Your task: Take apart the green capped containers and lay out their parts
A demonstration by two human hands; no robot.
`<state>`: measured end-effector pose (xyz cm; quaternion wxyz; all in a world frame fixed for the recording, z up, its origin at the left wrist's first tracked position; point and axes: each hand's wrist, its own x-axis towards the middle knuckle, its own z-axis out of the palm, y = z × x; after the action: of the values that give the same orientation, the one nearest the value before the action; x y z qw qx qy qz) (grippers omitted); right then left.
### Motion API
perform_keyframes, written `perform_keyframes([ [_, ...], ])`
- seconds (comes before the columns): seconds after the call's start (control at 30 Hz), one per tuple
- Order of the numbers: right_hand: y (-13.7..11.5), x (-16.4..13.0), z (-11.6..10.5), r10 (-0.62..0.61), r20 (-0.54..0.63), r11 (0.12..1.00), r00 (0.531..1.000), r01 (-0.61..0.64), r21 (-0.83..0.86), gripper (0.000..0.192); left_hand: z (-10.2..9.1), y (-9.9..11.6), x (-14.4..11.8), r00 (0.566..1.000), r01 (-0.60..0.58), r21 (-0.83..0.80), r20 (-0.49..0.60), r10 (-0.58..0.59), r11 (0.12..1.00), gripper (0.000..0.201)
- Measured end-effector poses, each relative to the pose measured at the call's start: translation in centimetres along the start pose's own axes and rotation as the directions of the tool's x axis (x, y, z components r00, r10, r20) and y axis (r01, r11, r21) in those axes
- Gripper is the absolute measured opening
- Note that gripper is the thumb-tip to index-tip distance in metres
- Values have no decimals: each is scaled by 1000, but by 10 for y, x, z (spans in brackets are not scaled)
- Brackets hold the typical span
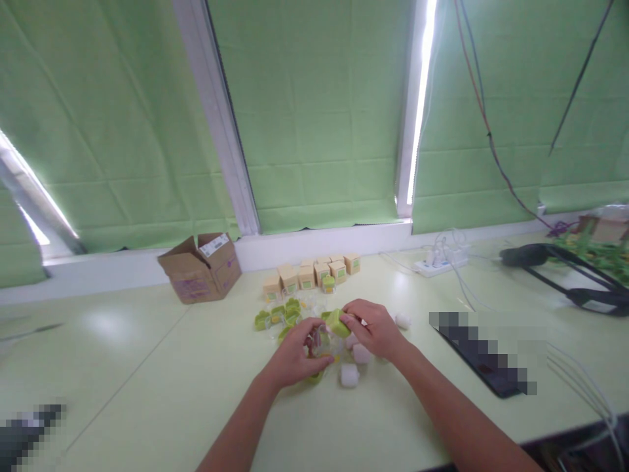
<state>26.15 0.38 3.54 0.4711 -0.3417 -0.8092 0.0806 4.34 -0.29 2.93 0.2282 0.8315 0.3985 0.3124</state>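
Two hands were held close together over the pale green tabletop [147, 393], near centre. A small clear glass jar [322, 342] was gripped in the left hand [295, 357], fingers curled around it; whether it rested on the table could not be told. A small green square lid [337, 322] was pinched between the thumb and fingertips of the right hand [376, 328], just above the jar's mouth and tilted.

Risk, as judged: the lid could be seated crooked because of that tilt, or the jar could be slipped from a light grip. Loose white foam blocks [350, 375] lay just beside the wrists and could be knocked off by a forearm sweep. Spare green lids [275, 316] sat just beyond the hands.

Both forearms were angled inward from the near edge, wrists slightly bent down. Small tan cardboard boxes [314, 270] were stacked further back, an open brown carton [201, 267] far left, a white power strip [439, 262] far right.
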Motion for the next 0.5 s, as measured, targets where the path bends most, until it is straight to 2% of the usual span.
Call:
perform_keyframes([
  [0.17, -2, 1, -2, 10, -38, 999, 999, -8, 45, 21, -2, 5, -2, 999, -44, 18, 17, 44, 999, 43],
  [0.33, 0, 2, -2, 33, -79, 999, 996, -30, 43, 20, -5, 9, -3, 996, -81, 53, 50, 79, 995, 50],
  [0.5, 1, 1, -1, 35, -84, 999, 996, -31, 45, 20, -4, 8, -5, 989, -108, 113, 118, 94, 988, 48],
])
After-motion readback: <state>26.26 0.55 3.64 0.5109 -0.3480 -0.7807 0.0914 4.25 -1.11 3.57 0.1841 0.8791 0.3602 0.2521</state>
